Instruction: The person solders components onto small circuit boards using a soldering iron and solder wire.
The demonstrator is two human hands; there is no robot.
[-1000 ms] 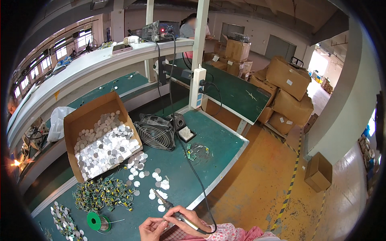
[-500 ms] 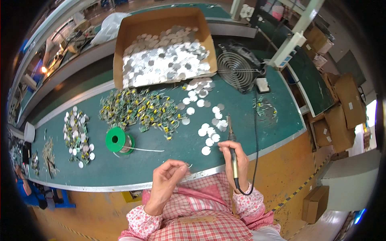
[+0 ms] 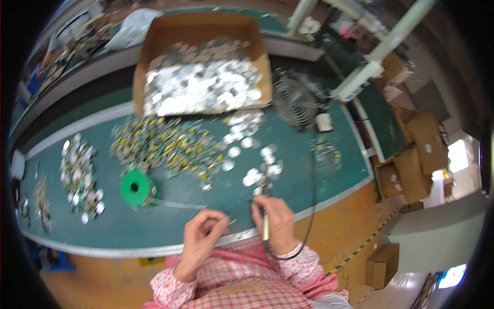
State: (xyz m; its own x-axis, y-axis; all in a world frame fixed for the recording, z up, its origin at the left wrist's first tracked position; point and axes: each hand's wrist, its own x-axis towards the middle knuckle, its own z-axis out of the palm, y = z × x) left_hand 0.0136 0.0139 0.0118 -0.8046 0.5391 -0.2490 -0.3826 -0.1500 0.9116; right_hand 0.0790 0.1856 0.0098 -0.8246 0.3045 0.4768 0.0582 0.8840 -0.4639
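Note:
My right hand (image 3: 277,220) is wrapped round a soldering iron (image 3: 265,227), held upright over the near edge of the green table. Its tip end blurs against a loose group of shiny round metal discs (image 3: 251,177). To the left, my left hand (image 3: 199,233) is closed in a pinch, and a small thin pale sliver shows at its fingertips; its kind is too small to tell. Beyond that hand lies a green spool of solder wire (image 3: 138,188), with a loose wire end trailing toward my fingers.
A cardboard box (image 3: 140,87) full of discs stands at the back. In front spreads a pile of small green-and-yellow circuit boards (image 3: 164,147). Boards with discs (image 3: 80,172) lie at left. At right are a round-grilled fan (image 3: 294,102) and the iron's black cord (image 3: 313,180).
My right hand has moved left with the soldering iron, closer to my left hand, and the iron's tip end is now at the discs. The whole view has shifted and blurred slightly.

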